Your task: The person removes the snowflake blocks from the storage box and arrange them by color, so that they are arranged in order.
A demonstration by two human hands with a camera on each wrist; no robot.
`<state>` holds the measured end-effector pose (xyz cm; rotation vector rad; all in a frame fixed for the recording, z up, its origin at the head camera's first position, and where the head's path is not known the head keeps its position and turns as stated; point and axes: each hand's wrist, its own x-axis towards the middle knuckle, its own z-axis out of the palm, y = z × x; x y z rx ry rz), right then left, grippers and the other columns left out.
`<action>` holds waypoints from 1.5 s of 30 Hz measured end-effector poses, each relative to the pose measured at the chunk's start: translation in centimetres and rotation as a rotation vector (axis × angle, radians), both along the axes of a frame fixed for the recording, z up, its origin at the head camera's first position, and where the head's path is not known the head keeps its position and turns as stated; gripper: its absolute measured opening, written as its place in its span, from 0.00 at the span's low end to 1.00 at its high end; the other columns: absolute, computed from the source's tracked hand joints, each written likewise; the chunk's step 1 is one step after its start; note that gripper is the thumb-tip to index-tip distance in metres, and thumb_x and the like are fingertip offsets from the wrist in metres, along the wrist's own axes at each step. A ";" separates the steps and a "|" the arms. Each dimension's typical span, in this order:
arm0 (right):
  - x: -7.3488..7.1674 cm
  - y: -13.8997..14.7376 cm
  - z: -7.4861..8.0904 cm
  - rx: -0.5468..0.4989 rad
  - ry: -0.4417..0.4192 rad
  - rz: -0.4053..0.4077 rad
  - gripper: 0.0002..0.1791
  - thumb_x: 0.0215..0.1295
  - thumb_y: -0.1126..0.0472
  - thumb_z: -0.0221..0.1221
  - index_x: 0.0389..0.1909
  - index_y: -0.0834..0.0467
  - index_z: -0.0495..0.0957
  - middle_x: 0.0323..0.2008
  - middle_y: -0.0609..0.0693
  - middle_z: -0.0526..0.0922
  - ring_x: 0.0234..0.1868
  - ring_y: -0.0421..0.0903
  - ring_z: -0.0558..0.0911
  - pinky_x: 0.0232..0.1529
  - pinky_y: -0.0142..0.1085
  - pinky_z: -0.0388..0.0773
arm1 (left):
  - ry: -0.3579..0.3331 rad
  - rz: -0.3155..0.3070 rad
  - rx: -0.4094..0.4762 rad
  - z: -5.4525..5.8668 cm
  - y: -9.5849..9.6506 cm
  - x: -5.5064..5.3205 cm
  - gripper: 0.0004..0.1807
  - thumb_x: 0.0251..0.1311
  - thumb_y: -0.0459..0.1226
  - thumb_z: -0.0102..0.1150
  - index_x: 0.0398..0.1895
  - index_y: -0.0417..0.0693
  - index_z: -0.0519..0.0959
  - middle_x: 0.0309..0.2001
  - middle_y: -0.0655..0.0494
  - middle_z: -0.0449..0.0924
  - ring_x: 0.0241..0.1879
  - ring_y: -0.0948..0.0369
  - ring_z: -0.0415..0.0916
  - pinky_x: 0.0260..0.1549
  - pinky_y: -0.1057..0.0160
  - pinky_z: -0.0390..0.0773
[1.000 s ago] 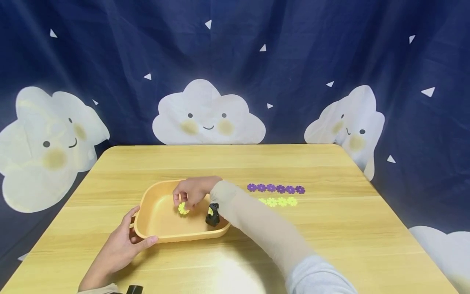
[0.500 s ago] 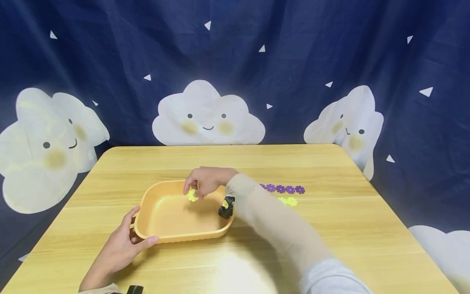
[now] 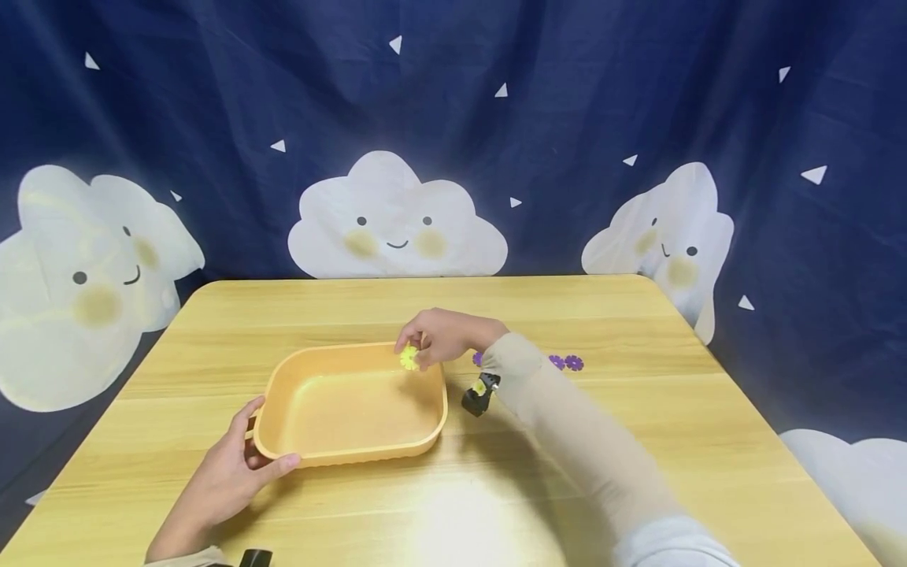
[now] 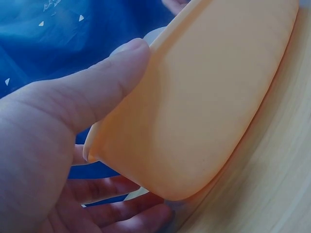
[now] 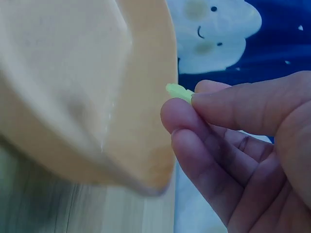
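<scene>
An orange basin with rounded corners stands on the table, left of centre. My left hand grips its left end, the thumb over the rim and the other fingers around the handle side. In the left wrist view the thumb lies along the basin wall. Above the basin's back right corner, my right hand pinches a yellow flower-shaped disc between thumb and fingertips. The right wrist view shows that disc edge-on, near the rim. Purple flower-shaped discs lie in a row, partly hidden by the right sleeve.
The wooden table reaches back to a dark blue curtain with cloud faces. A black wrist camera hangs under the right wrist, just right of the basin. The right forearm covers where yellow discs lay earlier.
My right hand has risen out of the basin and moved right and back with the yellow disc. The forearm now hides the yellow row and several purple discs. The left hand keeps its grip.
</scene>
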<state>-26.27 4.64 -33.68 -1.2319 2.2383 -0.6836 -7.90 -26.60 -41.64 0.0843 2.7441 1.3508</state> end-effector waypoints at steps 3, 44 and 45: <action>0.0 1.6 -0.1 -0.037 0.000 -0.029 0.19 0.59 0.75 0.59 0.52 0.63 0.80 0.27 0.47 0.71 0.37 0.41 0.79 0.46 0.31 0.76 | 0.002 -0.003 0.005 0.0 0.0 0.0 0.56 0.57 0.46 0.69 0.76 0.41 0.40 0.66 0.32 0.58 0.47 0.50 0.81 0.36 0.68 0.77; 3.9 24.6 -7.3 -0.136 0.016 -0.479 0.17 0.56 0.71 0.66 0.47 0.67 0.78 0.45 0.58 0.80 0.46 0.54 0.78 0.50 0.46 0.77 | 0.008 0.000 -0.045 0.2 0.1 0.1 0.56 0.57 0.48 0.69 0.75 0.38 0.42 0.64 0.31 0.61 0.45 0.51 0.81 0.36 0.68 0.77; 4.0 24.8 -7.4 -0.140 0.015 -0.481 0.17 0.56 0.71 0.66 0.47 0.67 0.78 0.46 0.59 0.79 0.46 0.55 0.78 0.50 0.47 0.77 | 0.008 0.000 -0.048 0.2 0.1 0.1 0.56 0.56 0.48 0.69 0.75 0.39 0.42 0.64 0.31 0.61 0.45 0.51 0.81 0.36 0.67 0.76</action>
